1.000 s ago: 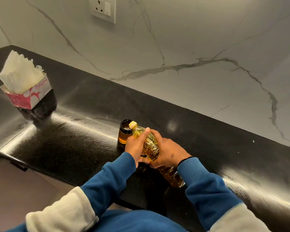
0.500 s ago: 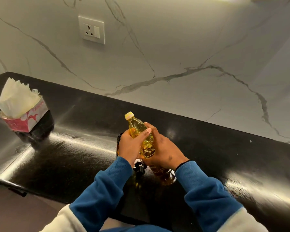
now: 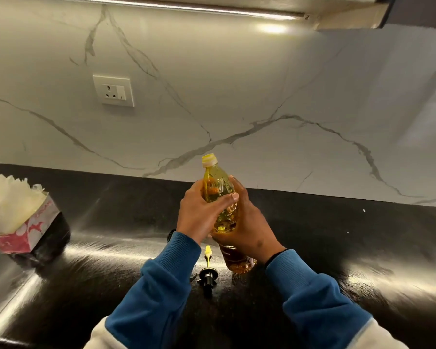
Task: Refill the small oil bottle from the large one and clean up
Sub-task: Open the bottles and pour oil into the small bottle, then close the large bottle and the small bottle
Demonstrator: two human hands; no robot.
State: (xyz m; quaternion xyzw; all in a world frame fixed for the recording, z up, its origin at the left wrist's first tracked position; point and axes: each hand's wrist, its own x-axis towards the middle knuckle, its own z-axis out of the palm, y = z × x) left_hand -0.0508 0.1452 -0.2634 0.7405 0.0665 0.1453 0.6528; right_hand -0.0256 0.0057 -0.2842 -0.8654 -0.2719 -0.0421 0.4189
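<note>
Head view: the large clear plastic oil bottle (image 3: pixel 219 197), filled with yellow oil and closed by a yellow cap (image 3: pixel 209 159), was held above the middle of the black polished surface (image 3: pixel 337 248), tilted slightly with its neck up and toward the marble wall. The left hand (image 3: pixel 202 212) was wrapped around the bottle's upper body, its thumb laid across the front, and the right hand (image 3: pixel 247 230) was curled around the lower body from the far side; both sets of fingers were closed on the bottle, none spread free.

The small oil bottle was almost wholly hidden behind the left wrist; only a dark sliver (image 3: pixel 171 235) was seen there, so its fill level could not be told. Its black pourer stopper with a yellow spout (image 3: pixel 208 273) lay on the surface between the two blue sleeves, toward the near edge. Pouring was judged not yet finished as a task: the large bottle's cap was on, the stopper remained to be refitted, and wiping was still to come.

A pink-and-white tissue box (image 3: pixel 23 222) with white tissues stood near the left edge, well apart from the hands. A white wall socket (image 3: pixel 113 90) was set in the wall. Nothing stood between the hands and the tissue box.
</note>
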